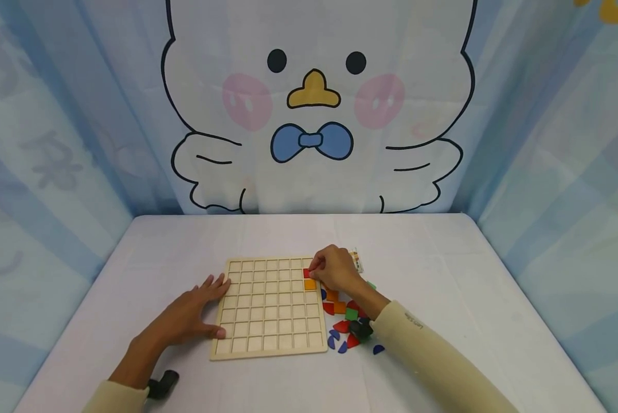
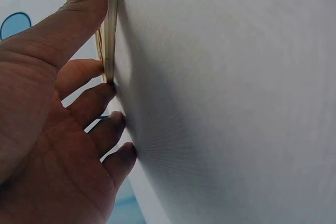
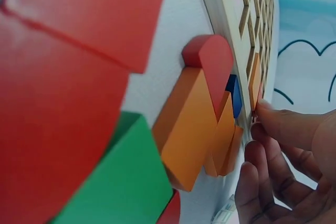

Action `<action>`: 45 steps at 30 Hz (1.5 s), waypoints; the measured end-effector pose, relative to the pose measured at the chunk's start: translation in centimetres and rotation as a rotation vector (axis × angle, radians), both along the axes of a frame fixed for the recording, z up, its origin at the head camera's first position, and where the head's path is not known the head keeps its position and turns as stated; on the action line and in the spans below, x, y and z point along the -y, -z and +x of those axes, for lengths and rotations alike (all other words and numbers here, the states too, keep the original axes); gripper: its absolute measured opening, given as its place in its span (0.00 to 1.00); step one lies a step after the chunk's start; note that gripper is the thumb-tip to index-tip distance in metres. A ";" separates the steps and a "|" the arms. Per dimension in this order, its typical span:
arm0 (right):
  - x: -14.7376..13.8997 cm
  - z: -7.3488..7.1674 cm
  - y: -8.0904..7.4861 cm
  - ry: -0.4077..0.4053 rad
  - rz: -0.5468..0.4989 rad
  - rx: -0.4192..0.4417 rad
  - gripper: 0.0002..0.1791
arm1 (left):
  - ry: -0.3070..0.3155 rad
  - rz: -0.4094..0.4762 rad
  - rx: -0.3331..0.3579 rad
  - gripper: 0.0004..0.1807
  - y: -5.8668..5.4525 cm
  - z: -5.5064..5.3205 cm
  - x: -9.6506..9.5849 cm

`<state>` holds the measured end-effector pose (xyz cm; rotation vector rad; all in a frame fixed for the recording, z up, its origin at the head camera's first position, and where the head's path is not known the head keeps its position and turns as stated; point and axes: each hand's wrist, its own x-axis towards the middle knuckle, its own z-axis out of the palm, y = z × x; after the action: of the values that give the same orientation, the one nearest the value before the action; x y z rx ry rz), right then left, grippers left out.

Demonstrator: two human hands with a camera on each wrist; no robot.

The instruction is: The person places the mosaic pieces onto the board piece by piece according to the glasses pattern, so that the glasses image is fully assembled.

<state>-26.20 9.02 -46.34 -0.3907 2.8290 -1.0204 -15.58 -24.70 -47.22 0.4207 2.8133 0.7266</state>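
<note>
A pale wooden grid board (image 1: 264,347) lies on the white table in front of me. My left hand (image 1: 192,310) rests along its left edge with fingers spread. In the left wrist view the thumb and fingertips touch the side of the board (image 2: 110,24). At the board's upper right, my right hand (image 1: 337,269) pinches a red block (image 1: 306,273) between thumb and fingers, over a cell in the last column. An orange square block (image 1: 310,284) sits in the cell just below. In the right wrist view the fingers partly hide the red block.
Right of the board lies a loose heap of colored blocks: orange ones (image 3: 184,129), a red teardrop-shaped one (image 3: 215,61), a green one (image 1: 351,314) and blue half-rounds (image 1: 343,347). A small printed card (image 1: 357,261) lies behind the right hand. A curtain (image 1: 314,183) hangs behind the table.
</note>
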 end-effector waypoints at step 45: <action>-4.5 4.6 0.3 0.037 0.111 0.031 0.09 | -0.005 -0.018 0.014 0.65 0.2 -0.1 0.0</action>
<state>-21.60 13.56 -46.60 -0.3104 2.8586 -0.8627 -15.73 -24.74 -47.40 0.4041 2.8066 0.7018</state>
